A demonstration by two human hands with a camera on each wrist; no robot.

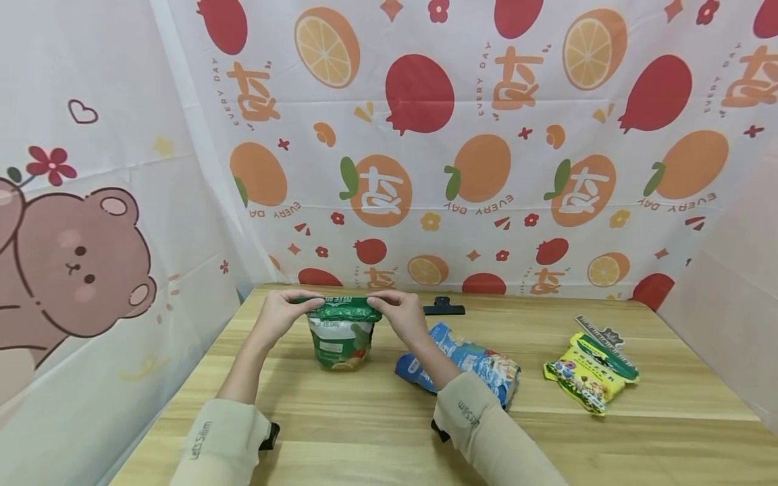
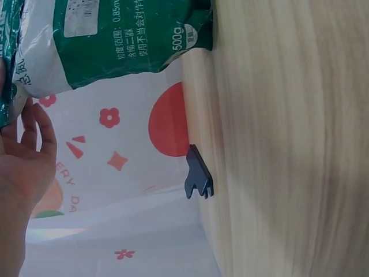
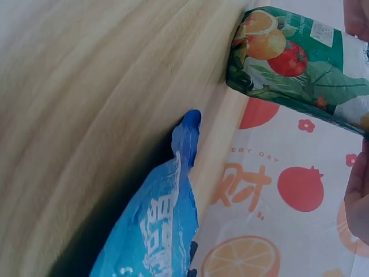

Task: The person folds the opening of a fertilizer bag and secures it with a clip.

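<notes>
A green-and-white plastic bag [image 1: 343, 337], printed with fruit and vegetables, stands upright on the wooden table with its top folded over. My left hand [image 1: 284, 316] pinches the left end of the green fold between thumb and fingers. At the other end of the fold, my right hand [image 1: 401, 316] pinches it the same way. The bag's back, marked 500g [image 2: 132, 34], appears in the left wrist view. Its printed oranges and tomato [image 3: 288, 60] show in the right wrist view, where the fingers are partly cut off.
A blue bag [image 1: 450, 351] lies beneath my right forearm, partly covered by it. Farther right lies a yellow-and-green bag [image 1: 589, 374] with a grey clip [image 1: 608, 337] along its top. A black clip [image 1: 444, 307] rests near the table's back edge. Another view shows a dark clip [image 2: 199, 173].
</notes>
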